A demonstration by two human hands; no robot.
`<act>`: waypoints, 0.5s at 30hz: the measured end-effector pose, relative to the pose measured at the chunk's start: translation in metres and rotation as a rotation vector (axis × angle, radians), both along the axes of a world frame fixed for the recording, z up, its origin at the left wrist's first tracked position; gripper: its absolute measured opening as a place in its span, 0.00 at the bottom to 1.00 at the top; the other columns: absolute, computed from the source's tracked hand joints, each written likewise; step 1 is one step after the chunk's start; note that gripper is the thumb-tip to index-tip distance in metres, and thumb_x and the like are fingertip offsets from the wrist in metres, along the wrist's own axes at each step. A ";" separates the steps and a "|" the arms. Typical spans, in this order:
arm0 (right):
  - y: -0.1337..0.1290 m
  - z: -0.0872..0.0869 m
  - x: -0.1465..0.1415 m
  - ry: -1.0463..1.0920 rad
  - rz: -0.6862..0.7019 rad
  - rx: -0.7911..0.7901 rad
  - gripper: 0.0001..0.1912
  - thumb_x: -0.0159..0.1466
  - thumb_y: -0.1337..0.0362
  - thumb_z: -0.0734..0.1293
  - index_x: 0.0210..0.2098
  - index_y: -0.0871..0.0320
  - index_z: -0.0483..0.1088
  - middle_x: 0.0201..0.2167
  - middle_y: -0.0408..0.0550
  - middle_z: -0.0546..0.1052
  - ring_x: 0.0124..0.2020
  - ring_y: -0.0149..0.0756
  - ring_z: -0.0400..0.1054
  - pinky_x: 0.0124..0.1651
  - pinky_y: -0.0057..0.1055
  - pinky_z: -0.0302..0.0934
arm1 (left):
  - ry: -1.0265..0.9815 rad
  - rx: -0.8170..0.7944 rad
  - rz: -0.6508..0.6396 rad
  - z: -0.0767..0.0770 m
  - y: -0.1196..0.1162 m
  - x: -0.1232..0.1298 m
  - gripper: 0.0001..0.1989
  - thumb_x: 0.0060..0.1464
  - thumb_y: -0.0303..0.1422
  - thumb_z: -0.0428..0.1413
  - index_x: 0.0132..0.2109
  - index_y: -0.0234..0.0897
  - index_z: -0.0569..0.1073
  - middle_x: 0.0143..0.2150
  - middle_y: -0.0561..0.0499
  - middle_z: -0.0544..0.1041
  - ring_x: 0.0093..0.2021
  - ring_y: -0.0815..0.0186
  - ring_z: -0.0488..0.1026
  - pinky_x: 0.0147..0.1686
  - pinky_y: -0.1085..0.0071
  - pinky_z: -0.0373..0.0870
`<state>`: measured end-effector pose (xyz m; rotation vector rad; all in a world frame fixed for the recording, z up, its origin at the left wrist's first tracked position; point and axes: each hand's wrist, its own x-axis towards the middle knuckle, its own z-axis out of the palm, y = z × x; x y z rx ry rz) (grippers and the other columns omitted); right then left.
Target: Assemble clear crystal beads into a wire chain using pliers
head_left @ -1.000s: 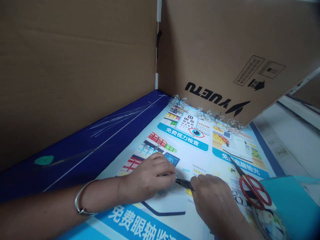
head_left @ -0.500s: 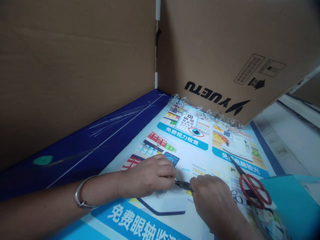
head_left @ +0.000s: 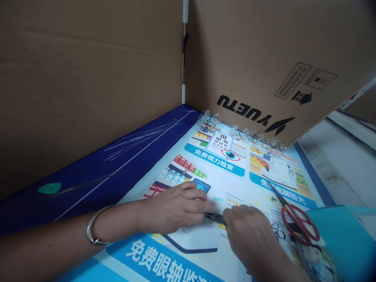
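Note:
My right hand [head_left: 249, 231] is wrapped round a pair of pliers [head_left: 216, 218], whose dark jaws point left. Just at the jaw tips are the fingers of my left hand [head_left: 174, 207], pinched together and slightly blurred. What they hold is hidden. Under these fingers a thin looped piece [head_left: 188, 228], like wire, shows faintly against the printed sheet [head_left: 216, 239]. Beyond my left hand lies another small shiny piece [head_left: 185, 171] that I cannot make out clearly.
Scissors [head_left: 299, 223] with red handles lie right of my right hand, by a turquoise item [head_left: 337, 231]. Cardboard walls [head_left: 249, 58] rise behind and left. Small shiny wire-like pieces [head_left: 243, 133] line the back wall. Thin strands [head_left: 141, 137] and a green patch [head_left: 50, 188] lie on dark blue.
My left fingers have shifted slightly at the plier tips, and the small shiny bit seen there before is now hidden or blurred. My right hand and the pliers have barely moved.

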<state>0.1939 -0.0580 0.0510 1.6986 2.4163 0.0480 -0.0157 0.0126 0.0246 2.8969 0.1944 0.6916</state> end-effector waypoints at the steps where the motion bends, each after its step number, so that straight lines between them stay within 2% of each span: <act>1: 0.000 0.000 0.000 -0.002 0.002 -0.006 0.09 0.55 0.74 0.59 0.26 0.56 0.66 0.24 0.44 0.70 0.26 0.34 0.62 0.28 0.31 0.40 | 0.006 -0.016 -0.008 0.001 0.000 0.000 0.08 0.54 0.24 0.48 0.34 0.41 0.69 0.51 0.56 0.70 0.48 0.64 0.65 0.47 0.64 0.58; 9: -0.001 0.001 0.000 -0.001 0.026 -0.037 0.08 0.57 0.73 0.58 0.26 0.56 0.66 0.24 0.44 0.71 0.27 0.34 0.63 0.28 0.31 0.41 | 0.058 -0.139 -0.052 0.008 0.001 0.000 0.06 0.51 0.23 0.49 0.31 0.40 0.66 0.49 0.54 0.71 0.47 0.62 0.64 0.47 0.62 0.57; 12: -0.001 0.001 0.001 -0.002 0.023 -0.053 0.08 0.57 0.72 0.58 0.26 0.56 0.67 0.24 0.44 0.71 0.27 0.34 0.63 0.28 0.30 0.42 | 0.002 -0.216 -0.013 0.008 0.003 -0.002 0.06 0.48 0.22 0.49 0.32 0.39 0.66 0.47 0.50 0.70 0.46 0.61 0.64 0.45 0.64 0.59; 15: 0.000 0.000 0.002 -0.004 0.016 -0.053 0.08 0.58 0.72 0.58 0.26 0.56 0.66 0.24 0.44 0.71 0.27 0.33 0.63 0.28 0.30 0.42 | -0.024 -0.261 0.020 0.007 0.004 -0.003 0.04 0.50 0.25 0.49 0.34 0.38 0.65 0.45 0.47 0.69 0.45 0.61 0.63 0.45 0.64 0.60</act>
